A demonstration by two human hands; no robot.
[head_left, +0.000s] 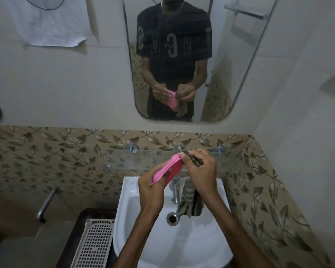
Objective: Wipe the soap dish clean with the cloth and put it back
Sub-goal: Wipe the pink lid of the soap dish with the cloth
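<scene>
My left hand (150, 187) grips the near end of a pink soap dish (170, 169), which is tilted up on edge above the white sink (201, 238). My right hand (199, 169) holds a dark striped cloth (190, 200) and presses a fold of it against the dish's far end. The rest of the cloth hangs down under my right wrist, over the basin beside the tap. The mirror repeats both hands, the dish and the cloth.
A glass shelf (135, 161) on chrome pegs runs along the leaf-patterned tiles just behind my hands. A chrome tap (175, 191) stands at the back of the sink and the drain (172, 218) lies below it. A white perforated basket (94, 244) sits left of the sink. The mirror (240, 55) hangs above.
</scene>
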